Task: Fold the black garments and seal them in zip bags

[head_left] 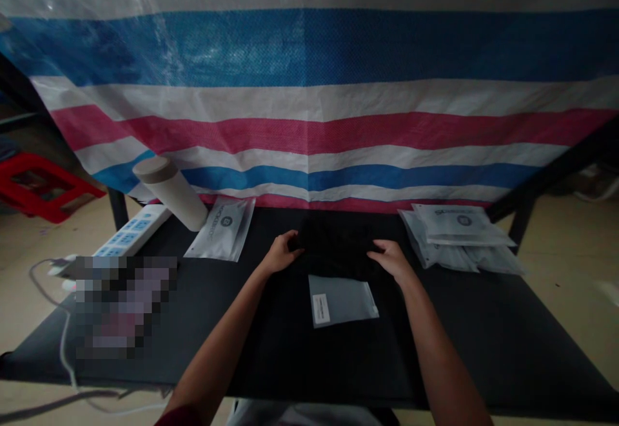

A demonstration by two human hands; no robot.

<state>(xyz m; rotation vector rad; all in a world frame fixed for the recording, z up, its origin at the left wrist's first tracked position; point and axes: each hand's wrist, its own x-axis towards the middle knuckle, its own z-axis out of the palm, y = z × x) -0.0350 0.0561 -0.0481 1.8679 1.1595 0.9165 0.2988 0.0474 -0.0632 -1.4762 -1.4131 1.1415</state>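
A piece of black fabric stretches between my two hands, and its outline is hard to tell against the black table. My left hand pinches its left side, thumb against fingers. On the right side, my right hand grips it the same way. Just below the fabric lies a flat translucent zip bag with a white label on its left part and a slider at the right edge. What kind of garment or cloth this is cannot be made out.
Several packed, printed zip bags are stacked at the back right. Another printed bag lies back left beside a leaning white bottle and a power strip. Cables hang at the left edge. A striped plastic sheet hangs behind the table.
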